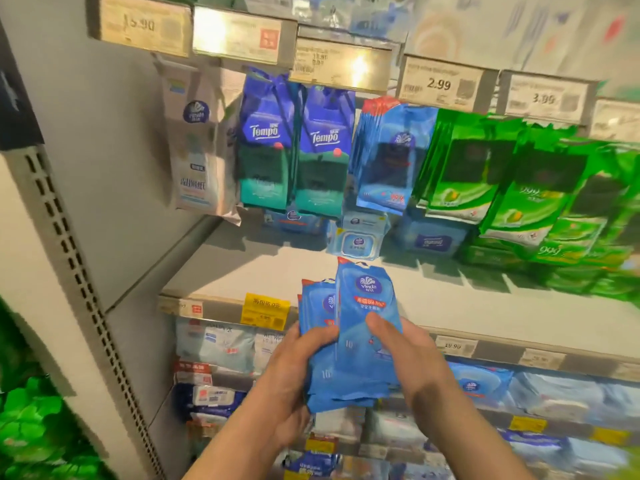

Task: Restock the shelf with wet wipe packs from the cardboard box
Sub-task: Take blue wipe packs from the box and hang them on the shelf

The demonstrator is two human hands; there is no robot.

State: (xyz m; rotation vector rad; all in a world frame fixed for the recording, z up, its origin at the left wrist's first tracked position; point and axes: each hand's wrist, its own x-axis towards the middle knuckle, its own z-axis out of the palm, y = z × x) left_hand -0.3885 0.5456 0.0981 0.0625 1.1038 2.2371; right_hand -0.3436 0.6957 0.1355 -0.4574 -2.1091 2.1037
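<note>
Stack of blue Vinda wet wipe packs (349, 337) held upright, long axis pointing up toward the hanging row of matching blue packs (388, 154) directly above (hook itself not visible). Gripped from both sides below that row: left hand (294, 372) curled round the rear packs, right hand (412, 355) pinching the front pack, thumb across its face. Likely next: lifting the front pack straight up, right hand nearer.
</note>
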